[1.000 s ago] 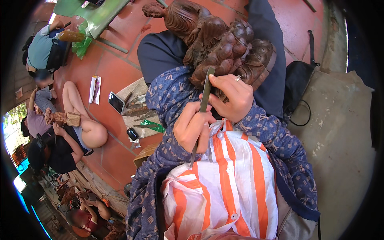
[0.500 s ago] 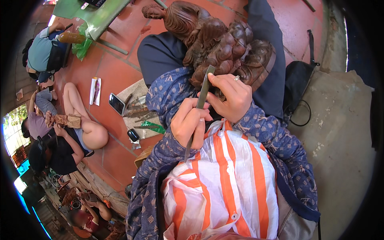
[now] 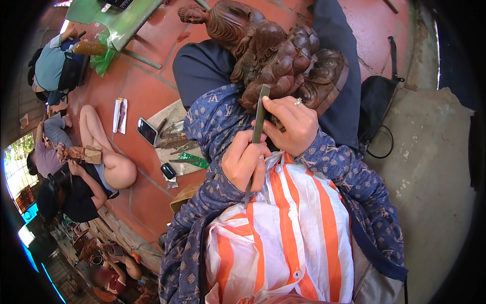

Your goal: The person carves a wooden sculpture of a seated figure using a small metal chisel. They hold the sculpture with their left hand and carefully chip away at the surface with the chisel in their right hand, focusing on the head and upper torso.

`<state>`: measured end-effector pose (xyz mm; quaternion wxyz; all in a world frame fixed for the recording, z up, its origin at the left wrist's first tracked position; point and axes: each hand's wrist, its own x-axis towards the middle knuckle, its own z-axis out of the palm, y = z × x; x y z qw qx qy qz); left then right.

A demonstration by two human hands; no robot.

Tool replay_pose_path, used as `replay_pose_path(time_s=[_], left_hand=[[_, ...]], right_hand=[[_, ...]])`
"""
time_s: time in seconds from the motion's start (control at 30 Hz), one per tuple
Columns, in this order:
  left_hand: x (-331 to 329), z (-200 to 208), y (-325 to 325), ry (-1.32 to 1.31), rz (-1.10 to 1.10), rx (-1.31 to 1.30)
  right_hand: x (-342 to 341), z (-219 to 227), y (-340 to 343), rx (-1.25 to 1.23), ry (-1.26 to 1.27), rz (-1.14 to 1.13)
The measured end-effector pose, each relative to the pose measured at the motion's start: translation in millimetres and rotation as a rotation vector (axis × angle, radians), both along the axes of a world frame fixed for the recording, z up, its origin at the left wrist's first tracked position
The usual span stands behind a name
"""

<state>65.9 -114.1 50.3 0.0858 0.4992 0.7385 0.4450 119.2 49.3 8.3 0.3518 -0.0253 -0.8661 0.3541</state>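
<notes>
In front of my chest, a flat grey metal file [image 3: 260, 114] points away from me, its narrow tang toward my shirt. My left hand [image 3: 244, 161] is closed around its lower part. Wearing a ring, my right hand [image 3: 292, 124] presses thumb and fingers against the file's upper part from the right. Just beyond the file's far end, a dark brown carved wooden statue [image 3: 271, 55] of a robed figure lies across my lap. Its head points to the far left and its rounded base to the right. My hands hide part of its near edge.
On the red tiles to my left lie a phone [image 3: 147, 131], a black case [image 3: 168, 171] and a mat [image 3: 174, 114] with several carving tools. A green plastic table [image 3: 111, 23] stands far left. Several people sit leftward, one [image 3: 76, 190] holding a carving. A black bag [image 3: 377, 99] lies right.
My left hand has shifted slightly right. The file has turned more upright, its tang end swinging right. My right hand and the statue stay nearly in place.
</notes>
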Motion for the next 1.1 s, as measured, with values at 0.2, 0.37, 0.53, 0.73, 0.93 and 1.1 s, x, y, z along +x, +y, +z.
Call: replay_pose_path(time_s=[0.2, 0.37, 0.53, 0.73, 0.93, 1.1], left_hand=[[7, -2, -6, -0.010, 0.000, -0.003], [4, -3, 2, 0.011, 0.021, 0.021], [9, -2, -7, -0.021, -0.015, -0.044], [8, -4, 1, 0.052, 0.033, 0.023], [5, 5, -4, 0.044, -0.017, -0.022], [-12, 27, 3, 0.045, -0.035, -0.011]], right_hand=[[7, -4, 1, 0.028, -0.015, 0.043], [0, -1, 2, 0.001, 0.025, 0.001], [9, -6, 1, 0.083, 0.002, 0.042], [0, -7, 1, 0.033, 0.117, 0.002], [7, -7, 4, 0.058, 0.017, 0.077], [7, 6, 5, 0.039, -0.016, 0.146]])
